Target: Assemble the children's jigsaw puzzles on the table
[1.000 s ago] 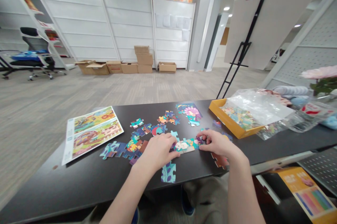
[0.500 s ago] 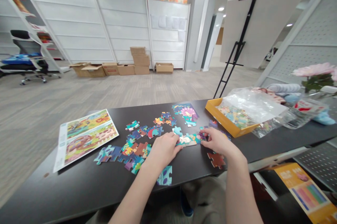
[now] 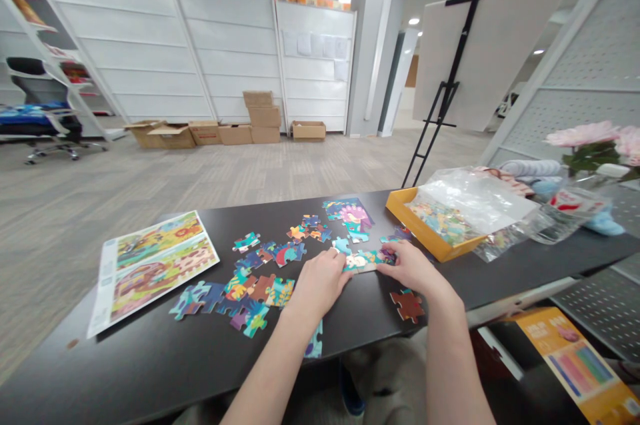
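Observation:
A short strip of joined jigsaw puzzle pieces (image 3: 364, 260), with a white animal on it, lies on the black table between my hands. At its left end, my left hand (image 3: 323, 280) is closed, its thumb and fingers on the edge. My right hand (image 3: 409, 266) pinches a dark purple puzzle piece (image 3: 387, 256) at the strip's right end; whether it is locked in cannot be told. Just above the strip sits a light blue piece (image 3: 342, 245). A brown piece (image 3: 407, 305) lies below my right hand. Further back is a joined section with a pink-purple peacock (image 3: 354, 214).
Several loose and joined pieces (image 3: 237, 288) spread left of my hands. A printed picture sheet (image 3: 163, 265) lies at the table's left. On the right stand a yellow box (image 3: 443, 246) holding bagged pieces, plastic wrapping (image 3: 570, 212) and pink flowers (image 3: 585, 134).
My view has shifted slightly, moving the scene left. My left hand sits a little further right against the strip, uncovering pieces on its left. The right hand stays at the strip's right end.

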Demonstrator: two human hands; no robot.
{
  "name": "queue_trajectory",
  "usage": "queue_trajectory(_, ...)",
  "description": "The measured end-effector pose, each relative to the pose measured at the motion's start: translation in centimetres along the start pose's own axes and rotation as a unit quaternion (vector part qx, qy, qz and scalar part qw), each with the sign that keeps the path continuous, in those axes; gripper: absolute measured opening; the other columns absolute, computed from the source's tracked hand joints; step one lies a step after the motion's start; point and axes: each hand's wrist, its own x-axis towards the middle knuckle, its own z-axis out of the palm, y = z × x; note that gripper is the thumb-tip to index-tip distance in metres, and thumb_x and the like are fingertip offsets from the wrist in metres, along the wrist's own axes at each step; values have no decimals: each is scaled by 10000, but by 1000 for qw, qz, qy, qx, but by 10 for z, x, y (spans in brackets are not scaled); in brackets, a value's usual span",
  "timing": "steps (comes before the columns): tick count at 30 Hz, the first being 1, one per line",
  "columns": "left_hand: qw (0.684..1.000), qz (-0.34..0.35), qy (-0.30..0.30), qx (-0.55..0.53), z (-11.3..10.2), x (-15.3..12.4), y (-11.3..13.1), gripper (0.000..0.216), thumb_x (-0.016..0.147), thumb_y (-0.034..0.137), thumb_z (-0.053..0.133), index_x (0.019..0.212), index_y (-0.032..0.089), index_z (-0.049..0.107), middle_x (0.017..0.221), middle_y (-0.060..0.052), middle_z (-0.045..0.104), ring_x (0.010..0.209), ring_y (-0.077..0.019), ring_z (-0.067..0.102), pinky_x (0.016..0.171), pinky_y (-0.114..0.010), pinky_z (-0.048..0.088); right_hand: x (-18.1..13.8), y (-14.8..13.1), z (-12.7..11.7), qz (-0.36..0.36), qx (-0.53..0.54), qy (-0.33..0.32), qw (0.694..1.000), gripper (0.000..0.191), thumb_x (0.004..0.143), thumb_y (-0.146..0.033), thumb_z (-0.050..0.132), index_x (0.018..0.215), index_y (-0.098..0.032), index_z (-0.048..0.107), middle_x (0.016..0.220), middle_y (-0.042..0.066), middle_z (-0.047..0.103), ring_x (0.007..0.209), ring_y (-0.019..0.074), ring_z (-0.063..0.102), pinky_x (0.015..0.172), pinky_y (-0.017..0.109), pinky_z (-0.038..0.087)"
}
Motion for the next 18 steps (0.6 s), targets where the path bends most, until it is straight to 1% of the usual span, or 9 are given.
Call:
queue_trajectory(2,1000,-5,-3,7,0,2,2,191,967,349,585,1031,181,650,1059,-79,689,1004,-245,679,830,-327,532,0,1,1,0,7,2,1000,332,772,-339,722,1058,-171,720,961,83,631,784,195,606,774,302,477)
queue_trajectory(5,1000,-12,-11,17,-3,4,4,198,968,356,582,1042,185,651,1070,-79,692,998,-243,681,824,-324,533,0,2,1,-8,14,-2,1000,305,775,-329,714,1041,-180,723,973,81,625,790,194,607,800,312,482)
queue_trajectory(11,999,-14,-11,38,-7,5,5,198,944,384,611,1018,206,655,1062,-64,698,962,-249,688,754,-328,534,-1,0,1,-25,25,-8,999,310,801,-337,686,1066,-180,723,1002,84,612,794,188,604,827,324,484)
queue_trajectory(14,1000,-8,-11,26,-8,6,1,210,924,413,633,1004,221,662,1053,-55,701,956,-250,690,753,-327,529,-2,-2,-1,-16,28,-14,999,358,780,-343,715,1094,-172,719,1027,89,609,803,194,604,822,330,485)
queue_trajectory(18,1000,4,-13,-13,-10,9,-12,237,887,414,676,1040,234,675,1067,-53,707,970,-257,692,804,-339,524,-2,-6,-4,-7,36,-27,999,379,768,-340,738,1114,-188,722,1050,82,603,828,196,612,827,328,484)
